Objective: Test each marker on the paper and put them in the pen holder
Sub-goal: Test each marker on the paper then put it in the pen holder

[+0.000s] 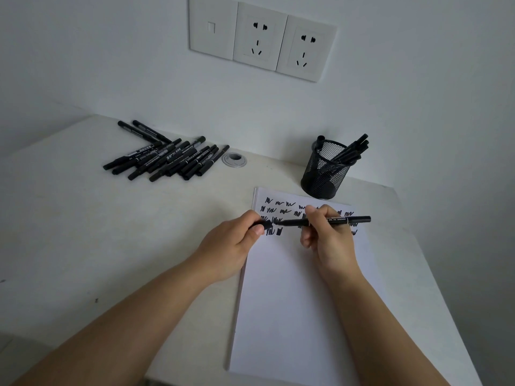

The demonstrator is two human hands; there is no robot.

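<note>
My right hand (324, 235) grips a black marker (342, 220) that lies level above the white paper (292, 302), its bare tip pointing left. My left hand (237, 240) pinches the marker's black cap (262, 225) just left of that tip, a small gap between them. The top of the paper carries rows of black scribbles (276, 210). A black mesh pen holder (324, 174) stands behind the paper with several markers leaning in it. A pile of several black markers (167, 158) lies at the back left of the table.
The white table (111, 232) meets a white wall at the back, with a round grey cable grommet (234, 159) beside the pile. Wall sockets (262, 37) sit high on the wall. The table's right edge runs close to the paper.
</note>
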